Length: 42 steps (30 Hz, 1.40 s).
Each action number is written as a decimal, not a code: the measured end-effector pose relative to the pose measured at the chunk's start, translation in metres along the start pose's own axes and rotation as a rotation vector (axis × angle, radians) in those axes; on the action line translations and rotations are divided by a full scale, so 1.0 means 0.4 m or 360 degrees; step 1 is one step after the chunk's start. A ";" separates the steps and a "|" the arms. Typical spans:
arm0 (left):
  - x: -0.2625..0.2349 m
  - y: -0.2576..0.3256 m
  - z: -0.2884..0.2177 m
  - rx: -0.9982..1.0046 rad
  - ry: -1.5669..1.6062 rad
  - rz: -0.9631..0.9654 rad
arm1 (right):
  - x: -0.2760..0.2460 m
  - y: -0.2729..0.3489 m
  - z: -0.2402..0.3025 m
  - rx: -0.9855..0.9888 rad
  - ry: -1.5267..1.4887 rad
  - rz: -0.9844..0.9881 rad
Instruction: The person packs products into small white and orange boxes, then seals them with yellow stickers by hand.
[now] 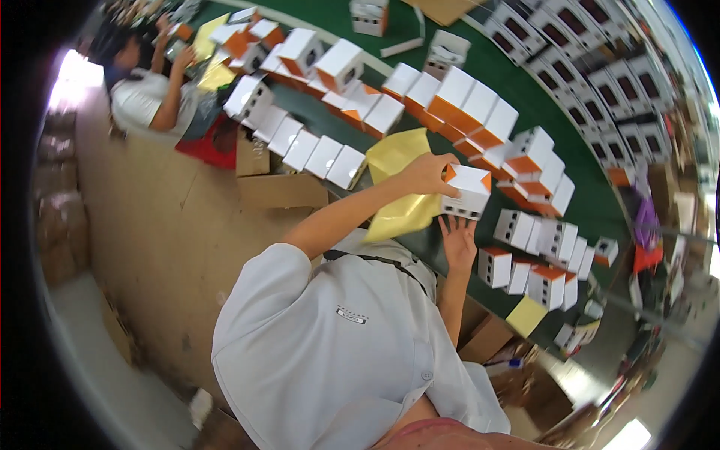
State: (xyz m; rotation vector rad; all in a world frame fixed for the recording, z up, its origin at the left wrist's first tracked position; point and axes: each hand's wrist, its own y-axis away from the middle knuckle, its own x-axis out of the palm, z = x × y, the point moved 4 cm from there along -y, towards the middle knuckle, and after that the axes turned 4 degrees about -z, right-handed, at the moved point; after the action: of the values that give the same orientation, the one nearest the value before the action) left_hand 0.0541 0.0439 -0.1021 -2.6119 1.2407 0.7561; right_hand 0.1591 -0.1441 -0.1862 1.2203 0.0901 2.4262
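Observation:
My left hand (pixel 429 177) grips a small white-and-orange cardboard box (pixel 470 189), with the thumb on its near side and fingers at its far corner. Just below the box is my right hand (pixel 458 244), its fingers spread and their tips by the box's lower edge; I cannot tell whether they touch it. A yellow sheet (pixel 401 215), possibly a bag, lies creased under my left forearm at the table's edge. Rows of similar boxes (pixel 469 105) stand on the green table just beyond my hands.
More boxes line the table (pixel 536 94) to the left and right, with stacked open-faced boxes (pixel 574 82) at the far right. A seated person (pixel 157 97) works at the upper left. An open brown carton (pixel 285 191) stands beside the table; a yellow pad (pixel 526 316) lies at the right.

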 end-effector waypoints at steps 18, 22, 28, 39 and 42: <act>-0.185 0.636 0.245 -0.0839 0.0702 -0.1458 | 0.975 -0.307 -0.368 -0.0950 0.2467 0.2037; -0.199 0.676 0.238 -0.0968 0.0854 -0.1598 | 1.019 -0.398 -0.529 -0.1271 0.2611 0.2373; -0.181 0.678 0.321 -0.0937 0.0881 -0.1595 | 0.952 -0.400 -0.548 -0.1848 0.2646 0.1679; -0.428 0.516 0.071 -0.0322 0.0640 -0.0884 | 0.570 -0.164 -0.279 0.0772 0.1380 0.0951; -0.420 0.377 0.013 -0.0039 0.0332 -0.0674 | 0.504 -0.104 -0.164 0.0962 0.0894 0.0539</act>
State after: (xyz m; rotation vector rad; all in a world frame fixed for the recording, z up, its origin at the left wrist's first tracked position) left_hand -0.1516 0.0628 -0.0109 -2.8851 0.6738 0.4328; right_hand 0.0159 -0.0178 -0.0846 0.7531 0.8999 3.1079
